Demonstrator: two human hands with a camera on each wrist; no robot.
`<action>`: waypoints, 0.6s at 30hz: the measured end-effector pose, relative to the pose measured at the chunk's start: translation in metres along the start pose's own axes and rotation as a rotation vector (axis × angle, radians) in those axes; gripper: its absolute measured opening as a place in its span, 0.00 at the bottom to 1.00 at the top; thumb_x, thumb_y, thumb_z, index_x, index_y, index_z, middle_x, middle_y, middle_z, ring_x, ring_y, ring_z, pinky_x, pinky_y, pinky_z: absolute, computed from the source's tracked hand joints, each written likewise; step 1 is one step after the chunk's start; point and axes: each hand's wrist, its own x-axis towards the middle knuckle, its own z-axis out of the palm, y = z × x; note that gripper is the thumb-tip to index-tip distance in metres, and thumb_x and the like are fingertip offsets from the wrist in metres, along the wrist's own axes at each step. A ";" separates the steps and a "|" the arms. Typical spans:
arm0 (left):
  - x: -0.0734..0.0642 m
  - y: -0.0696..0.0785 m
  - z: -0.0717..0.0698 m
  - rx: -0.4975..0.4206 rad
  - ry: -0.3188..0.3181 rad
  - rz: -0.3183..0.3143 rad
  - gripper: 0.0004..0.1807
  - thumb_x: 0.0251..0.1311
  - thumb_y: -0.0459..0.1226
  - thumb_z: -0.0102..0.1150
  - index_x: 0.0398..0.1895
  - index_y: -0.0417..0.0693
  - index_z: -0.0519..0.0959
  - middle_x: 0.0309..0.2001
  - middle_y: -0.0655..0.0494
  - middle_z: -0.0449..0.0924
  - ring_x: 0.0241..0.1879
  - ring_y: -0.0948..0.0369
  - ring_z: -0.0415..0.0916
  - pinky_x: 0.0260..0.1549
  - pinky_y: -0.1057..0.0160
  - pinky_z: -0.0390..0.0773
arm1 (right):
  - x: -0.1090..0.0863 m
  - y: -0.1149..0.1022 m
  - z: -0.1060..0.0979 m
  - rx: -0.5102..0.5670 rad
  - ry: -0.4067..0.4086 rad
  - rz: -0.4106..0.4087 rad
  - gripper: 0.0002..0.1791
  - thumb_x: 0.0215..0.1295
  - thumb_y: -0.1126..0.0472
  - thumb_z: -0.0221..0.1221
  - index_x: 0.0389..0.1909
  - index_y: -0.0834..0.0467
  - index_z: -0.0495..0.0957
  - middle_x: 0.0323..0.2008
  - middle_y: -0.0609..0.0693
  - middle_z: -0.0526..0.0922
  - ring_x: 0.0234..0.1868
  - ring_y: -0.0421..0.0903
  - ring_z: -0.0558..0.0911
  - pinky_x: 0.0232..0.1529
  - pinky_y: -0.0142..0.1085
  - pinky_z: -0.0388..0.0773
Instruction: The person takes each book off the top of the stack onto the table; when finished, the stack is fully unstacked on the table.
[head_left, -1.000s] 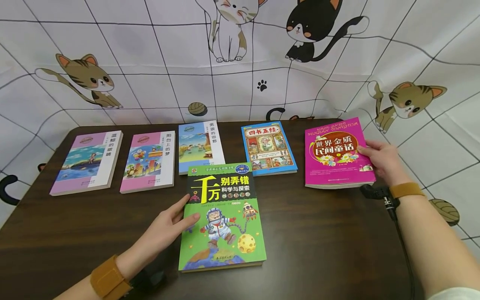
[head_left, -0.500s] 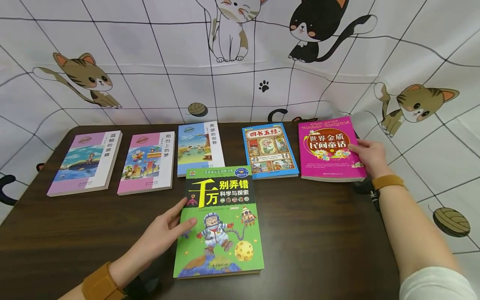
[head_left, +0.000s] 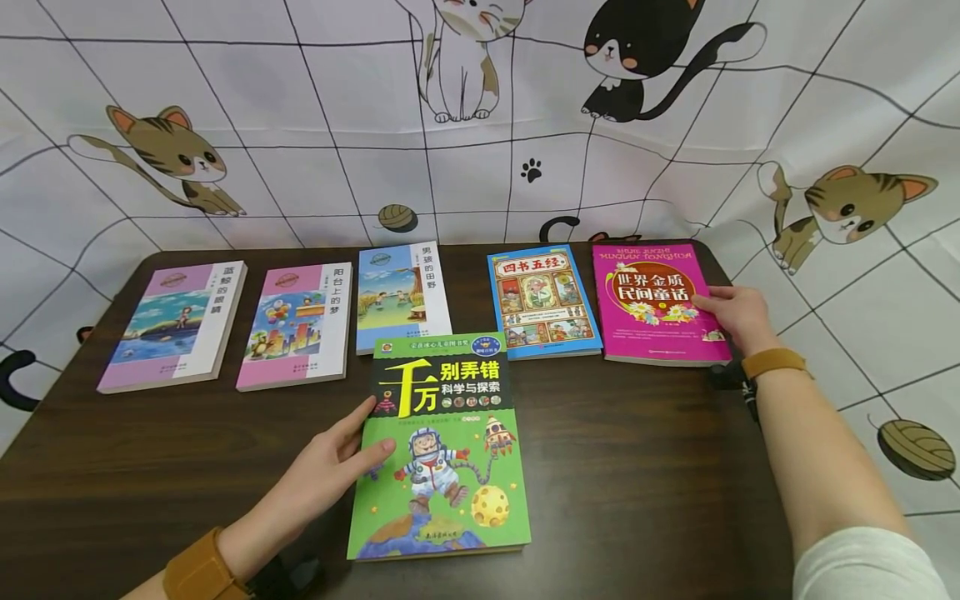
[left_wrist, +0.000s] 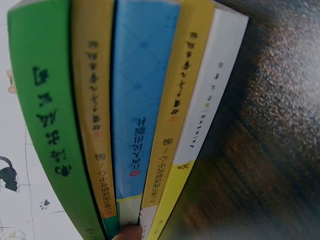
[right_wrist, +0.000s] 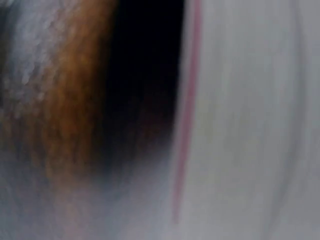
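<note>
In the head view my left hand (head_left: 322,462) grips the left side of a stack of books, thumb on the cover of the top green book (head_left: 442,467). The left wrist view shows several spines under it, among them a blue spine (left_wrist: 145,95) and a white and yellow spine (left_wrist: 205,105); one fingertip (left_wrist: 129,233) shows at the bottom. My right hand (head_left: 738,317) pinches the right edge of a magenta book (head_left: 637,333), thumb on its cover, fingers hidden behind. Blurred pages (right_wrist: 245,120) fill much of the right wrist view.
Along the back of the dark wooden table (head_left: 600,483) lie a blue-framed book (head_left: 545,302), left of the magenta one, a lake-scene book (head_left: 401,296), a balloon-cover book (head_left: 296,325) and a pink-and-white book (head_left: 172,325). A cat-print cloth (head_left: 300,108) hangs behind.
My right hand has brought the magenta book left, closer to the blue-framed book, and it now lies flatter on the table. The left hand keeps its hold on the stack, shifted slightly nearer.
</note>
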 end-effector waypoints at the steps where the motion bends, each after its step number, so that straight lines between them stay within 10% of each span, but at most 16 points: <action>1: 0.000 0.000 0.000 0.000 0.000 -0.002 0.43 0.54 0.50 0.54 0.67 0.46 0.44 0.61 0.39 0.55 0.57 0.52 0.60 0.42 0.58 0.73 | 0.000 0.000 0.000 -0.005 0.002 0.000 0.41 0.55 0.42 0.53 0.63 0.62 0.54 0.53 0.67 0.63 0.43 0.54 0.72 0.14 0.23 0.69; 18: 0.001 -0.001 -0.001 0.032 -0.010 0.009 0.43 0.54 0.51 0.53 0.67 0.46 0.43 0.62 0.39 0.54 0.58 0.52 0.58 0.45 0.56 0.70 | 0.000 -0.004 -0.009 -0.165 0.017 -0.138 0.41 0.54 0.44 0.56 0.59 0.69 0.58 0.54 0.69 0.64 0.49 0.59 0.71 0.44 0.49 0.70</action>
